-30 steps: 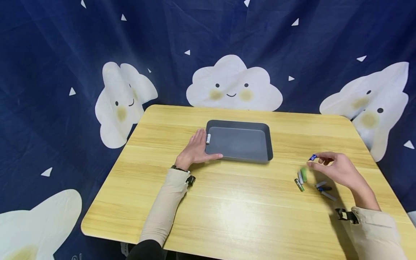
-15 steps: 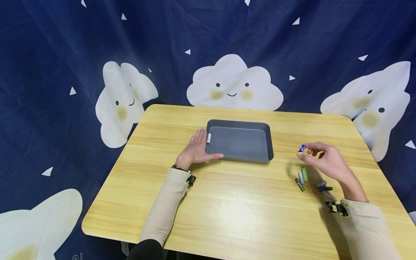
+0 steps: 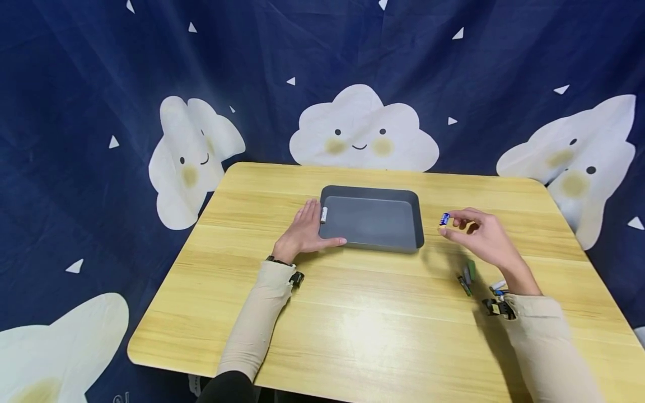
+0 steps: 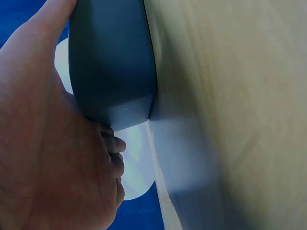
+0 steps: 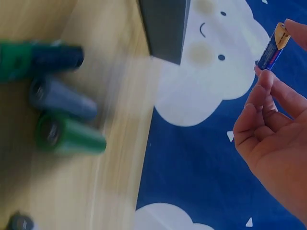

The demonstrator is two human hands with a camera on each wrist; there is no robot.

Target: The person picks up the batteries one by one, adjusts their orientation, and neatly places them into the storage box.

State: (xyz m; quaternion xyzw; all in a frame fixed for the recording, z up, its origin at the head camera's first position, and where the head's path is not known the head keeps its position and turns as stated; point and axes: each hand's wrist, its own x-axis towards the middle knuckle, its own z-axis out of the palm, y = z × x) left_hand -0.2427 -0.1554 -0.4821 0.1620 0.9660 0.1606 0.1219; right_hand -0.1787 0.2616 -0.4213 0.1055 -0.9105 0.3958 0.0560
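Observation:
My right hand pinches a blue battery between thumb and fingertips, raised above the table to the right of the tray. The right wrist view shows that battery with a blue body and a gold end. At the front left corner of the dark grey tray, my left hand lies with straight fingers along the left side and the thumb on the front rim. Inside the tray, against its left wall, lies a white battery. In the left wrist view, the palm is beside the tray wall.
Below my right hand, green and grey batteries lie together on the wooden table. Several more batteries lie nearer the right wrist, partly hidden by the wrist camera. A dark blue cloud-print curtain hangs behind the table.
My right hand has carried the blue battery leftward and away from me, from beside the loose batteries toward the tray's right side. The left hand and tray have stayed in place.

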